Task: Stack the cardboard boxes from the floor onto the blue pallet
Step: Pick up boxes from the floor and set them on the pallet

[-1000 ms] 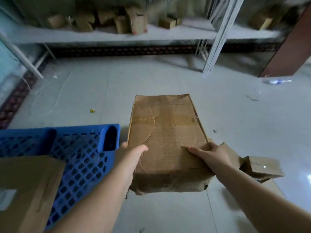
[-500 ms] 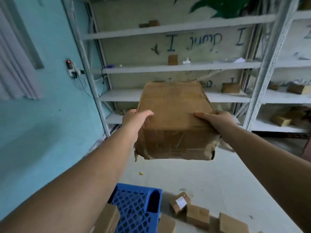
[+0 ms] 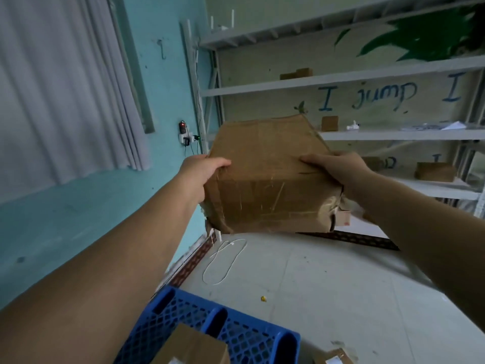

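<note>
Since the earlier frame, more of the turquoise wall (image 3: 168, 82) is being brought into view. Held up in the air, the cardboard box (image 3: 267, 177) is being gripped at its sides by the left hand (image 3: 200, 172) and right hand (image 3: 338, 166), fingers curled onto it, above and beyond the blue pallet (image 3: 236, 334), where another box (image 3: 194, 348) is being carried.

pale tiled floor (image 3: 328, 285) carries a blue pallet (image 3: 236, 334), a looped white cord (image 3: 223, 264) and a small box (image 3: 333, 358).

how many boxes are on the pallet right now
1 visible: a box on the pallet at the bottom edge. More may lie out of frame. The box in both hands is still up in the air.
</note>
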### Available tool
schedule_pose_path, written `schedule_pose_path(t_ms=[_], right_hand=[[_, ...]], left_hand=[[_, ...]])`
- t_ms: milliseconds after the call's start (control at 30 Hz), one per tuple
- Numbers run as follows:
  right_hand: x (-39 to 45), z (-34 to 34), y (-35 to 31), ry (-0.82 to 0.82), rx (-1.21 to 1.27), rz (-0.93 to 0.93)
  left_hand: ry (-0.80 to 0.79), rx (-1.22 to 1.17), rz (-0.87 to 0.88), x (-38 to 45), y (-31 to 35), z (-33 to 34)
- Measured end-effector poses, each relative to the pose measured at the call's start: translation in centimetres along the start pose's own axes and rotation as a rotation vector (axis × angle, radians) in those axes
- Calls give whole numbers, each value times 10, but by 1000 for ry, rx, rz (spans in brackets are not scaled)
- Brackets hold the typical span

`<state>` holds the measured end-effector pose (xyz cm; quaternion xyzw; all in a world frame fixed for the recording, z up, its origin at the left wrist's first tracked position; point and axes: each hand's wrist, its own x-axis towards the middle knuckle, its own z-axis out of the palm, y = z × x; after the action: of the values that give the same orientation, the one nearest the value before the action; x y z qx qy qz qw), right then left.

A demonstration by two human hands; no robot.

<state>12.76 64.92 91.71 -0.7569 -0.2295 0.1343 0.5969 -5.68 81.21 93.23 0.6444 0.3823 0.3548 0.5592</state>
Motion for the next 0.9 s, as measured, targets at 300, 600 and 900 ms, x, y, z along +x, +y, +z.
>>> schedule_pose_path(t_ms=[300,600,900], right_hand=[[37,73,22,-148,-14,25],[113,122,87,-339,-25,1],[135,170,236,-343,-104,96]], left_hand=[[42,1,-79,34,-46,-43],[217,-61,-217,62,-107,-12],[228,104,-357,107,-243,17]])
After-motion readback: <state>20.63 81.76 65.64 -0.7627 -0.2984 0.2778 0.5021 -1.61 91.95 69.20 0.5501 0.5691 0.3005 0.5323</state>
